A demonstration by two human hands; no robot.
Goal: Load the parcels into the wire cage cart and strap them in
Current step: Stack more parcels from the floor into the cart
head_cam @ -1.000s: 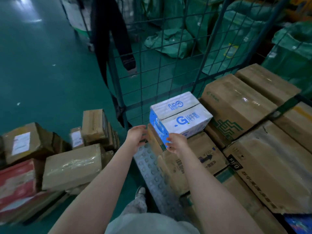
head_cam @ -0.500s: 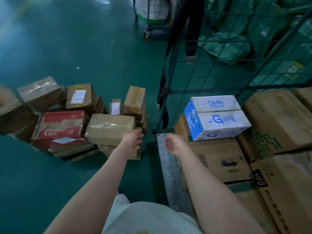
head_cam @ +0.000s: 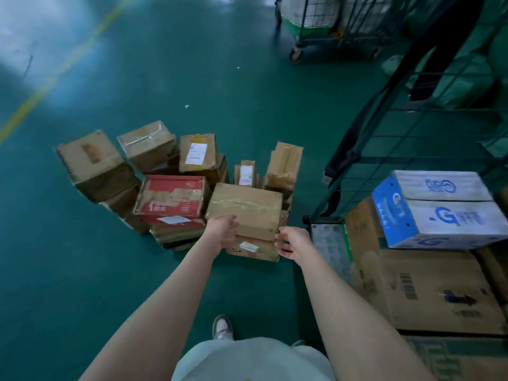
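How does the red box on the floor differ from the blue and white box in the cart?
The red box lies among parcels on the floor; the blue and white box sits on brown cartons in the cart. The red box looks flatter, the blue and white box taller. Both are closed.

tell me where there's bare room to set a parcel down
Bare green floor lies left of the parcel pile toward the yellow line, and beyond it up to the far cart. In the wire cage cart, the big brown carton in front of the blue-and-white box is bare on top. The pile is crowded.
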